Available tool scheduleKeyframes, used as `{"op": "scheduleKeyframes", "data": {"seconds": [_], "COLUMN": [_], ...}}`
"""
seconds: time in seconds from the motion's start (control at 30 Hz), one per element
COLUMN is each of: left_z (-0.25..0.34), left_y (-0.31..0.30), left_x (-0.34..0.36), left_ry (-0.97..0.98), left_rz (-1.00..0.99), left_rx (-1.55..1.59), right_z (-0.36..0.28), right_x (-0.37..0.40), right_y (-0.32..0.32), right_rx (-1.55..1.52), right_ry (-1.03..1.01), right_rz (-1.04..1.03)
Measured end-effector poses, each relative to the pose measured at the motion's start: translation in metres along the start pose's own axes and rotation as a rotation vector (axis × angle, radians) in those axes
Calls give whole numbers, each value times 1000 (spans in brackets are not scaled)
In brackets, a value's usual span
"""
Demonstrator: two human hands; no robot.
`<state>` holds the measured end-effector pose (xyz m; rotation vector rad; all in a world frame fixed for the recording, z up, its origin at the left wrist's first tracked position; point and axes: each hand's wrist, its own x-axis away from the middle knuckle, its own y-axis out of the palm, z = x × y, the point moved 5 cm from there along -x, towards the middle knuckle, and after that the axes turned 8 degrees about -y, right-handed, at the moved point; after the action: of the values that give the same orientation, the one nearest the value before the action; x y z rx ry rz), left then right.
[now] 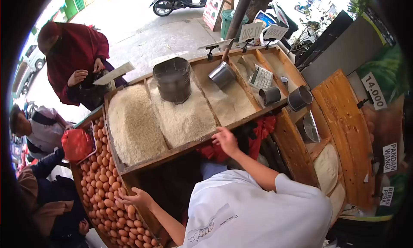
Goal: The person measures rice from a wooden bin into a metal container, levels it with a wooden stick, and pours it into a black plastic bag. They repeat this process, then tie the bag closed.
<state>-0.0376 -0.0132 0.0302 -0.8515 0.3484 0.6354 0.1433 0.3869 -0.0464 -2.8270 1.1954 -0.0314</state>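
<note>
Two bare hands reach out before us from a white shirt (262, 205). Our left hand (137, 197) is spread, fingers loose and apart, over the inner edge of the brown eggs (103, 178), which are heaped in a long tray at our left; we cannot tell whether the fingertips touch any of them. Our right hand (226, 141) is raised with its fingers parted and nothing in its grasp, near the front edge of the wooden rice bin (146, 158).

Within that divided bin we see pale grain, with a big dark metal measure (172, 81) standing in the second compartment from the left and a shiny metal cup (222, 75) tilted in the next. Further right are a calculator (261, 77) and two more metal cups (285, 98). Across from us, a person in a dark red garment (77, 63) stands by the bin's far left corner, and a red bag (77, 144) sits beside the eggs.
</note>
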Motion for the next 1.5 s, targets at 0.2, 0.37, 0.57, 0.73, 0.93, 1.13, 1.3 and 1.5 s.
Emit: {"op": "scheduleKeyframes", "data": {"seconds": [0.2,0.37,0.57,0.73,0.93,1.13,1.3,1.5], "left_z": [43,125,288,318,327,345,323,317], "left_y": [12,70,150,234,242,241,269,273], "left_x": [55,115,203,312,330,310,290,272], "left_ry": [48,193,522,855,994,978,1030,853], "left_rz": [-181,-493,-845,-1026,-1025,-950,-877,-804], "left_rx": [50,134,131,-89,-275,-215,-377,-398], "right_z": [-10,19,63,70,83,108,137,37], "right_x": [-99,-231,-339,-354,-365,-349,-321,-318], "right_y": [-149,-204,-193,-200,-213,-212,-180,-231], "right_rx": [-91,498,954,758,505,-11,-834,-1421], "right_ry": [-17,-39,-240,10,-98,275,761,354], "right_rz": [437,328,122,-19,182,383,483,88]}}
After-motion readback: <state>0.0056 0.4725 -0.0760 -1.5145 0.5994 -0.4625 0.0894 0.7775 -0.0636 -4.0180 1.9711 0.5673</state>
